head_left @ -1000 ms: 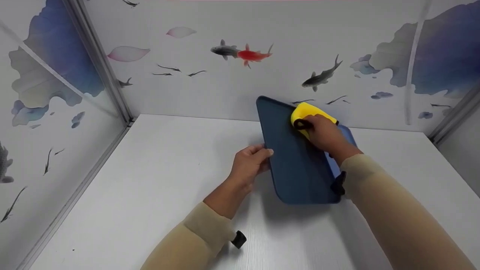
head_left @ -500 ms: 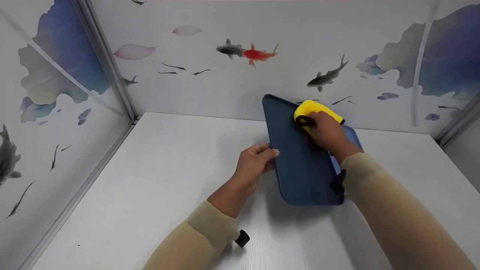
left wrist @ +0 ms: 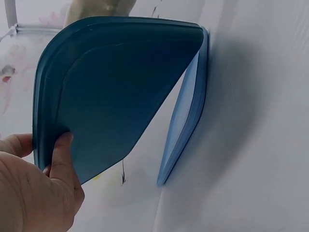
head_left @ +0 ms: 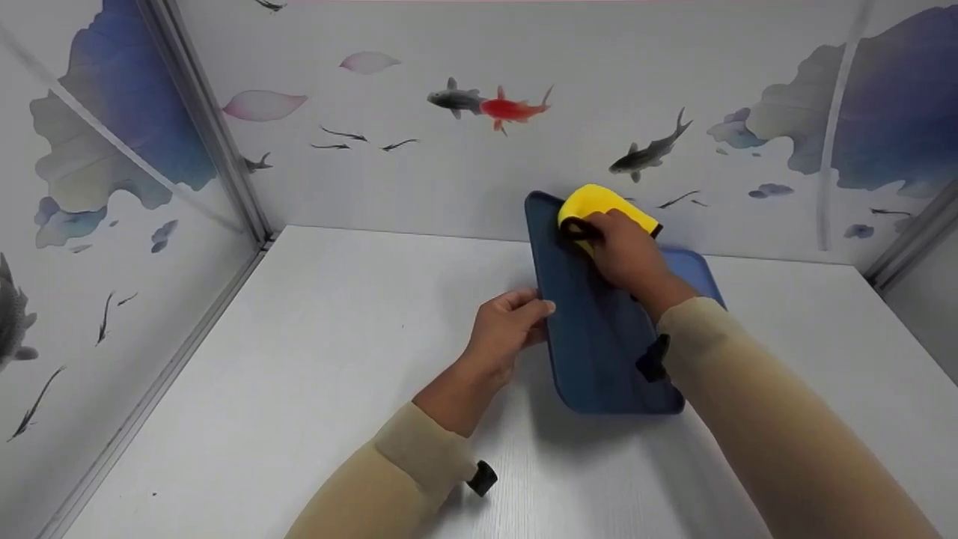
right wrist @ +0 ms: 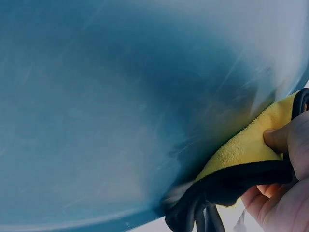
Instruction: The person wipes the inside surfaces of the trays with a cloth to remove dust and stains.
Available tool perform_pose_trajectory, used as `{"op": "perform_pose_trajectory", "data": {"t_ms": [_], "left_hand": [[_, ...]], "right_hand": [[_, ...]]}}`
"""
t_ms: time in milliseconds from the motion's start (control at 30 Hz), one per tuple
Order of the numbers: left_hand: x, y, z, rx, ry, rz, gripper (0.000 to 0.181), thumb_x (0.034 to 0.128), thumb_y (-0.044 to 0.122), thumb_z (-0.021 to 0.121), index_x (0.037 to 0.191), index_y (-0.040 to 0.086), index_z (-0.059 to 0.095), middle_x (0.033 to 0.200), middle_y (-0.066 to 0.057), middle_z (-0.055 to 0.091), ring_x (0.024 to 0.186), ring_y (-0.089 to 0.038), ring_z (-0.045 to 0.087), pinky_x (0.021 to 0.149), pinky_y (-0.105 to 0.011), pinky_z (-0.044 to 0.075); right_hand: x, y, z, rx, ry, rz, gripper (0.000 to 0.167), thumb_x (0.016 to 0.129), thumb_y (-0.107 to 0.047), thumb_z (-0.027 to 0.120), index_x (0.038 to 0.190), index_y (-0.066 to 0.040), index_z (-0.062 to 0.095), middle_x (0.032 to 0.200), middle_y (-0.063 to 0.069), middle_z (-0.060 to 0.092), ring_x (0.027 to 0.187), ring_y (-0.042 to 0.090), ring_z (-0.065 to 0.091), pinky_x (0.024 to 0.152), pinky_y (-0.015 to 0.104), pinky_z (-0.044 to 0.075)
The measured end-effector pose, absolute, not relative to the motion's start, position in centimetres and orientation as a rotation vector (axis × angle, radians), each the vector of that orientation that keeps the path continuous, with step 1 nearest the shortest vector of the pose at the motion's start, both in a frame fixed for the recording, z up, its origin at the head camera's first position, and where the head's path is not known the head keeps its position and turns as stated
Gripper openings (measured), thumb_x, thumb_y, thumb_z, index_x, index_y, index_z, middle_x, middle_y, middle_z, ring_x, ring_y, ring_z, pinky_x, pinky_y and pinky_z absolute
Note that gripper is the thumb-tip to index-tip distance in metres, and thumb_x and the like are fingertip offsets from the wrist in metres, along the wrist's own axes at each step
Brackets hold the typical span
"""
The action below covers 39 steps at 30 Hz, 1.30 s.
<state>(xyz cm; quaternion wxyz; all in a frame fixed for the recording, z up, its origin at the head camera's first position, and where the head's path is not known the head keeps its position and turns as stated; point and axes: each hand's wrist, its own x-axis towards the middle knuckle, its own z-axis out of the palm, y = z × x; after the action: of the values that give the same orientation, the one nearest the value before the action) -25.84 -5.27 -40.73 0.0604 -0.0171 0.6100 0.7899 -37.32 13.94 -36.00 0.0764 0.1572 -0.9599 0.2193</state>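
Note:
A dark blue rimmed panel (head_left: 591, 352), like a shallow tray or lid, stands tilted up from the table. My left hand (head_left: 501, 333) grips its left edge, and the left wrist view shows fingers on both sides of the panel (left wrist: 111, 92). A lighter blue piece (head_left: 690, 269) lies behind it at the right; whether the two are joined cannot be told. My right hand (head_left: 632, 251) holds a yellow cloth (head_left: 599, 198) with black edging against the panel's upper inner face. The right wrist view shows the bunched cloth (right wrist: 246, 145) touching the surface close to the rim.
A white table (head_left: 337, 337) lies under both arms. Behind it rises a white wall (head_left: 359, 187) printed with fish and petals, and another printed panel (head_left: 142, 284) with a metal frame stands at the left.
My right hand has slid the yellow cloth left and slightly up across the panel, towards its upper left corner. My left hand keeps its grip, and the panel stays nearly still.

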Motion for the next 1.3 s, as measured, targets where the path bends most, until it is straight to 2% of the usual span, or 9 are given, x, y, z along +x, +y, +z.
{"op": "perform_pose_trajectory", "data": {"t_ms": [267, 633, 833, 1300], "left_hand": [[-26.0, -5.5, -40.8, -0.086, 1.856, 2.385, 0.025, 0.0948, 0.018, 0.072, 0.117, 0.007, 0.076, 0.106, -0.009, 0.077, 0.093, -0.018, 0.073, 0.089, -0.034, 0.062], [-26.8, -6.4, -40.6, -0.173, 1.831, 2.396, 0.027, 0.0958, 0.022, 0.071, 0.118, 0.009, 0.075, 0.109, -0.008, 0.077, 0.095, -0.018, 0.074, 0.093, -0.032, 0.061], [-26.9, -6.7, -40.7, -0.188, 1.808, 2.392, 0.028, 0.097, 0.025, 0.07, 0.121, 0.011, 0.074, 0.115, -0.007, 0.076, 0.099, -0.019, 0.074, 0.097, -0.032, 0.059], [-27.4, -7.0, -40.9, -0.311, 1.843, 2.341, 0.028, 0.0961, 0.028, 0.07, 0.121, 0.016, 0.074, 0.116, -0.004, 0.075, 0.101, -0.019, 0.072, 0.098, -0.031, 0.059]], "right_hand": [[-36.5, 12.1, -35.3, 0.498, -2.888, 0.669, 0.033, 0.108, -0.013, 0.053, 0.14, -0.01, 0.06, 0.13, 0.015, 0.061, 0.113, 0.035, 0.056, 0.117, 0.058, 0.041], [-34.2, 10.4, -35.5, 0.687, -2.866, 0.615, 0.031, 0.106, -0.01, 0.057, 0.136, -0.012, 0.065, 0.13, 0.012, 0.062, 0.115, 0.033, 0.059, 0.116, 0.054, 0.044], [-33.0, 10.8, -36.0, 0.801, -2.857, 0.576, 0.032, 0.103, -0.007, 0.06, 0.135, -0.011, 0.067, 0.126, 0.013, 0.063, 0.112, 0.032, 0.06, 0.114, 0.053, 0.046], [-30.1, 12.3, -37.7, 0.895, -2.824, 0.643, 0.03, 0.101, -0.003, 0.063, 0.129, -0.011, 0.071, 0.122, 0.009, 0.066, 0.11, 0.028, 0.06, 0.111, 0.05, 0.05]]}}
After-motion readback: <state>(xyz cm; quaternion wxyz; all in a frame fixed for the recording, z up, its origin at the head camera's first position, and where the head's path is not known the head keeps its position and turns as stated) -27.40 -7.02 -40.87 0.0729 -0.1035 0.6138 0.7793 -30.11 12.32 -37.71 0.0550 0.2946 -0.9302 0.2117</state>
